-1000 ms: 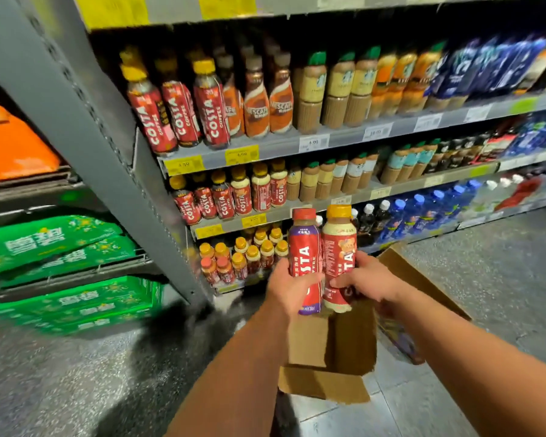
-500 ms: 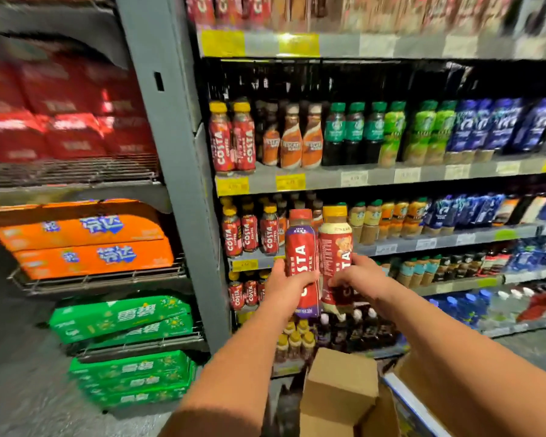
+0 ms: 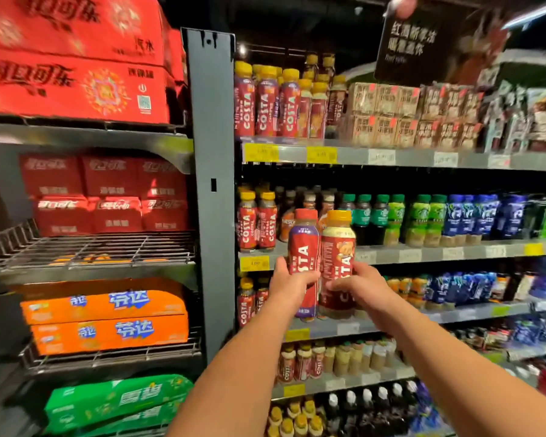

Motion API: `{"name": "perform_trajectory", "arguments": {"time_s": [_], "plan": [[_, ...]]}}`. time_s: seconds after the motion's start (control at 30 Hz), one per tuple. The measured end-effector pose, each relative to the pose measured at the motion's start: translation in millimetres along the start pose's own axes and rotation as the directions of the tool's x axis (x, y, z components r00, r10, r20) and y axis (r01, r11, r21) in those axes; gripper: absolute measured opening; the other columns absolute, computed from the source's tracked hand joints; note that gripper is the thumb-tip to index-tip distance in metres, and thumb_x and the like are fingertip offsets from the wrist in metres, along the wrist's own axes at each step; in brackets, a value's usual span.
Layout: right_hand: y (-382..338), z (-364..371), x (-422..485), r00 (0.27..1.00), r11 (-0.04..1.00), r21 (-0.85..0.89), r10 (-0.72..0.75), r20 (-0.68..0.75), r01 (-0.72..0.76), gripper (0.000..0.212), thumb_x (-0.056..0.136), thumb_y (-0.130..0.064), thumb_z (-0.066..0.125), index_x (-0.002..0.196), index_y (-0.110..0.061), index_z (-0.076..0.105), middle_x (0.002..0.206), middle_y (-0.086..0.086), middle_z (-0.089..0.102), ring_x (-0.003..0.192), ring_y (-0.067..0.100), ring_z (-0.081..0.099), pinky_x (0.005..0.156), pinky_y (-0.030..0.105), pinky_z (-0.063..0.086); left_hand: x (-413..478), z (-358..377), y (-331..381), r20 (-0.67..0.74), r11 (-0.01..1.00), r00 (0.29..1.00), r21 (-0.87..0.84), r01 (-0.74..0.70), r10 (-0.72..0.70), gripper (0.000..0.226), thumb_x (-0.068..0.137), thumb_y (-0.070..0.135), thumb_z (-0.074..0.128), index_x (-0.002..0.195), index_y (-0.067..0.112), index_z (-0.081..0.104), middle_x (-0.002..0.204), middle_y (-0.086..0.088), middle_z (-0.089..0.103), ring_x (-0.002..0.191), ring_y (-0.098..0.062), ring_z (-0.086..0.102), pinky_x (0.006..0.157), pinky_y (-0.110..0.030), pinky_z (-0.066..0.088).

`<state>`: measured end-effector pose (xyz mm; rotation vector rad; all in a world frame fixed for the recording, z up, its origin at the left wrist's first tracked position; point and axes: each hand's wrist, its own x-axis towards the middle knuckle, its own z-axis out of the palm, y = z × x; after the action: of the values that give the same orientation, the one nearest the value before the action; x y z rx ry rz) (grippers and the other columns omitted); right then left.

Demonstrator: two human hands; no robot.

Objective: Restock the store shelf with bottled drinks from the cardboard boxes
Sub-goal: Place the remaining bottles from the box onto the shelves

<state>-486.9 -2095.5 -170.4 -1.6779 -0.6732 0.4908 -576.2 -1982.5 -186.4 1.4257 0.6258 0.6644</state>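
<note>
Now lifted to shelf (image 3: 423, 255) height | our left hand (image 3: 289, 283) grips red-capped bottle (image 3: 303, 247), right hand (image 3: 358, 283) grips yellow-capped bottle (image 3: 338, 244) | placing next

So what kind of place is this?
Likely a supermarket drinks aisle: metal shelves packed with bottled drinks, yellow price tags on the rails, and stacked soda cases alongside.
</note>
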Motion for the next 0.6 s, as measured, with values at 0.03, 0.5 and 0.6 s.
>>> {"name": "perform_trajectory", "arguments": {"time_s": [0.03,0.5,0.6], "plan": [[-6,0,2,1.000,1.000,0.005,-0.004,-0.005,0.004,0.036,0.072,-0.001,0.072,0.107,-0.010,0.065,0.098,0.011,0.072,0.094,0.030,0.066,0.086,0.043,0.052,2,-1,6,0.012,1.000,1.000,-0.013,-0.008,0.008,0.046,0.079,0.014,0.071,0.117,0.015,0.046,0.112,-0.010,0.064,0.098,-0.029,0.063,0.091,-0.048,0.051],[-70,-36,45,0.989,0.989,-0.005,-0.146,0.022,0.146,0.036,0.072,0.001,0.070,0.105,-0.012,0.065,0.098,0.009,0.072,0.094,0.027,0.068,0.086,0.043,0.053,26,27,80,-0.021,0.987,0.987,-0.003,-0.160,0.160,0.044,0.081,0.016,0.070,0.117,0.018,0.044,0.108,-0.006,0.062,0.095,-0.025,0.064,0.089,-0.048,0.052],[-81,-49,58,0.986,0.986,-0.031,-0.164,0.036,0.165,0.036,0.071,-0.002,0.071,0.105,-0.014,0.064,0.099,0.008,0.072,0.094,0.028,0.067,0.082,0.040,0.053,32,39,91,-0.054,0.984,0.983,-0.016,-0.175,0.174,0.046,0.079,0.015,0.071,0.118,0.014,0.046,0.110,-0.009,0.063,0.097,-0.028,0.064,0.091,-0.049,0.051]]}}
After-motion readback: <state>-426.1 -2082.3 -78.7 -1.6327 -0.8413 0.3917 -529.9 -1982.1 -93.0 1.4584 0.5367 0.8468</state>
